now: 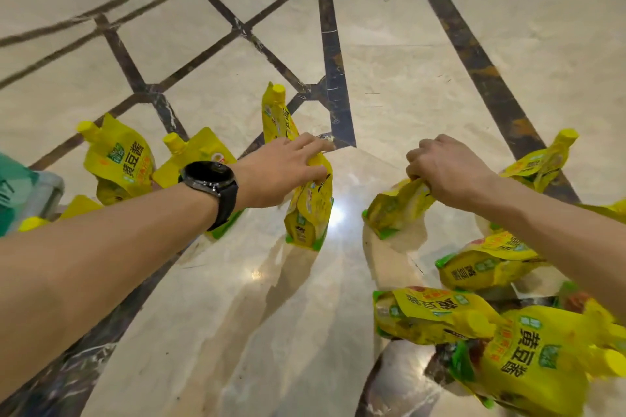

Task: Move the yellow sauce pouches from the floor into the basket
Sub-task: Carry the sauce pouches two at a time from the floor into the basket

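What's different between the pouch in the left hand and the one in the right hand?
The left pouch stands nearly upright, narrow edge to the camera; the right pouch is tilted, its green base swung out leftward. The left hand pinches its pouch with fingers stretched; the right hand is fisted round its pouch's top. Both pouches are yellow with green bases.

Polished cream marble floor fills the whole view of this indoor hall. Dark veined stone bands cross it, forming a broad border with a lattice of diamonds inside. A bright glare of reflected light sits on the glossy slabs. Yellow sauce pouches printed with Chinese characters stand and lie scattered on the stone. Whether the hall belongs to a large home, a lobby or a shop cannot be told.
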`<state>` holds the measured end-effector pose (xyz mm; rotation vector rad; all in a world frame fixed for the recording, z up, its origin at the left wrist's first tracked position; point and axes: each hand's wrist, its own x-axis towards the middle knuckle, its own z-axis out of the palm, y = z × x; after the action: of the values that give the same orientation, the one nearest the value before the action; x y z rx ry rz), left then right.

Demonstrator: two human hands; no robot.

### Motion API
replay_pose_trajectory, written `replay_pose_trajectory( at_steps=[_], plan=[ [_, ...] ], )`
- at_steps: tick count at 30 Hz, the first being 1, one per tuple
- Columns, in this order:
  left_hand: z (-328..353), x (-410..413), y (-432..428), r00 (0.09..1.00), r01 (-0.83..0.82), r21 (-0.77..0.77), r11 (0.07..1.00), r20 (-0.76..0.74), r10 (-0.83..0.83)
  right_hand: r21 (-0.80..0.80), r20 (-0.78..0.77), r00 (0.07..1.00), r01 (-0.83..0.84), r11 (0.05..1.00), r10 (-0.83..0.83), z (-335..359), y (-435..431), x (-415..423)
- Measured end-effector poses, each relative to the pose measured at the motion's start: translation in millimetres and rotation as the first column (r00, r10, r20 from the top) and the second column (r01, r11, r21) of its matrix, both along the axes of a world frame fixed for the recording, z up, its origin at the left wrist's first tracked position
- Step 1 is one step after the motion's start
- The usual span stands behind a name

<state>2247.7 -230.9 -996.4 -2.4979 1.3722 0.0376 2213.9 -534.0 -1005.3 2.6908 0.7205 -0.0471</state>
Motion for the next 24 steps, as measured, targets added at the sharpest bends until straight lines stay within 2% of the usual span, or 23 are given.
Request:
replay_pose_trajectory(
  at_steps=[2,5,7,9,11,13,15,19,21,22,24],
  plan=[
    [-7,2,-2,0.999,0.040,-0.046,0.998,0.031,-0.038,0.048,-0.015,0.994,-0.110,0.993,0.110,-1,6,-8],
    [-8,8,-9,0.990,0.089,-0.098,0.991,0.116,-0.077,0.120,-0.076,0.978,-0.186,0.975,0.196,-6,17,-23],
    [-3,13,-13,0.992,0.101,-0.097,0.990,0.081,-0.093,0.200,-0.136,0.981,-0.109,0.974,0.138,2,17,-25],
    [4,16,-14,0.997,0.076,-0.043,0.996,0.033,-0.074,0.280,-0.301,0.952,0.143,0.949,-0.055,14,8,-24],
    [6,18,-13,0.999,0.034,-0.015,0.999,0.000,-0.034,0.368,-0.459,0.851,0.443,0.817,-0.255,22,-2,-25],
    [4,18,-11,0.999,-0.024,-0.055,0.998,-0.027,0.023,0.443,-0.545,0.757,0.625,0.642,-0.361,21,-5,-26],
    [-3,16,-10,0.993,-0.098,-0.127,0.987,-0.072,0.089,0.441,-0.633,0.660,0.737,0.512,-0.405,18,-2,-27],
    [-17,11,-10,0.952,-0.285,-0.266,0.921,-0.192,0.239,0.364,-0.791,0.491,0.858,0.363,-0.366,27,6,-24],
    [-20,8,-6,0.914,-0.373,-0.347,0.861,-0.299,0.276,0.342,-0.851,0.397,0.915,0.212,-0.344,35,9,-21],
    [-22,7,-2,0.883,-0.431,-0.379,0.819,-0.365,0.296,0.360,-0.823,0.404,0.915,0.184,-0.399,35,10,-20],
    [-26,5,6,0.791,-0.571,-0.415,0.708,-0.510,0.339,0.362,-0.691,0.456,0.890,0.278,-0.561,31,15,-20]
  ],
)
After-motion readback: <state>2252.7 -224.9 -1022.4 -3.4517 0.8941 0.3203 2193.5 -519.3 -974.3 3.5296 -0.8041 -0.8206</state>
